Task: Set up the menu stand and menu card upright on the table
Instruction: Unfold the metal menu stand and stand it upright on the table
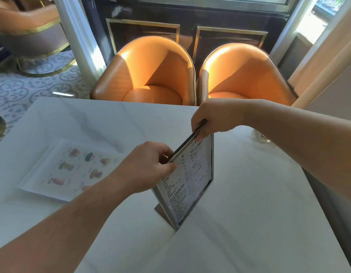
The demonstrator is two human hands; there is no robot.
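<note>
A metal menu stand (187, 180) with a printed text sheet in its frame stands upright on its base on the white table (249, 213), a little right of the middle. My left hand (149, 166) pinches the stand's near top corner. My right hand (214, 117) pinches the far top corner. A second menu card (70, 170) with pictures of cups lies flat on the table to the left, apart from both hands.
Two orange tub chairs (151, 75) (243, 75) stand close behind the table's far edge. A dark cabinet with gold trim (190, 28) lies behind them. A clear object (262, 135) sits on the table beyond my right forearm. Patterned floor shows at the left.
</note>
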